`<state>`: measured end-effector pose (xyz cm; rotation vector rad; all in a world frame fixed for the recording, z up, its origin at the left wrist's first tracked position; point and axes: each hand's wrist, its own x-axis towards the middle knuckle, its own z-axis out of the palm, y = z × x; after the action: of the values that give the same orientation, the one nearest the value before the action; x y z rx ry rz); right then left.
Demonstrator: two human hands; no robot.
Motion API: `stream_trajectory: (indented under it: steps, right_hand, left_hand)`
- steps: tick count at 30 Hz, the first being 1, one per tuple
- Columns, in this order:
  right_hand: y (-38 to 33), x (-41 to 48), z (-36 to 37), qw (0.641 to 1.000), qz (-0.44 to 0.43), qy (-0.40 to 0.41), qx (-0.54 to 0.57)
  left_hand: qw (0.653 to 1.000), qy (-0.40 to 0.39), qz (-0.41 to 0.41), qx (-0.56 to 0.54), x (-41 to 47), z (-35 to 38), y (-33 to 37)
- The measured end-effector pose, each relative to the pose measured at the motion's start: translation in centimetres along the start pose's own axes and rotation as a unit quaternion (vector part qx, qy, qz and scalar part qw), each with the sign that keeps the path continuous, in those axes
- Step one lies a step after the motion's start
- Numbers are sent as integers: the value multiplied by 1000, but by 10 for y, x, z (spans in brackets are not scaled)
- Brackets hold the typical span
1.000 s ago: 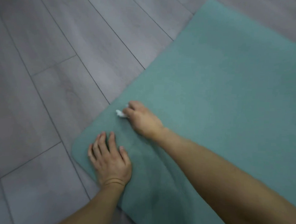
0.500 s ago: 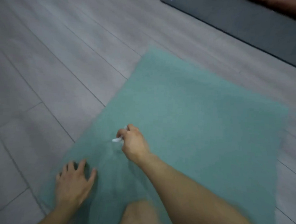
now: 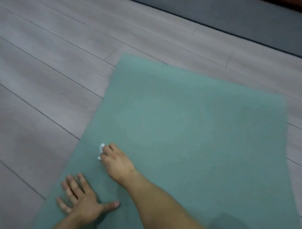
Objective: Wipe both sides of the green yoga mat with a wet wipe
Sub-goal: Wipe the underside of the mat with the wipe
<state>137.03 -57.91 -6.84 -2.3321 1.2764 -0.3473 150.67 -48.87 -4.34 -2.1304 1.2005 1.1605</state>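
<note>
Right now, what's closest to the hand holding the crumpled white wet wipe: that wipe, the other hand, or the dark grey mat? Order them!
From the right hand:
1. The crumpled white wet wipe, held in its fingers.
2. The left hand, flat on the green yoga mat.
3. The dark grey mat, far top right.

grey plank floor with a dark mat at the far edge

the floor [image 3: 54, 76] is pale grey wood-look boards with thin dark seams running at a slant; a dark grey mat [image 3: 235, 19] lies flat at the upper right, a small white label near its corner; the light is soft and even.
</note>
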Motion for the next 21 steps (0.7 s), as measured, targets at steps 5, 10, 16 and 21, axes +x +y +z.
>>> stream_trajectory:
  steps: [5, 10, 16, 21]
  right_hand:
    - [3, 27, 6, 984, 108, 131, 50]
    - [-26, 29, 25, 976, -219, -14, 13]
    - [15, 70, 4, 983, 33, 181, -1]
    - [-5, 48, 14, 988, -129, 79, -5]
  left_hand:
    - [1000, -11, 22, 9, -10, -3, 0]
    - [999, -14, 21, 31, -13, -4, 2]
    - [999, 1, 48, 14, -15, -5, 1]
    - [999, 7, 43, 11, -14, -4, 1]
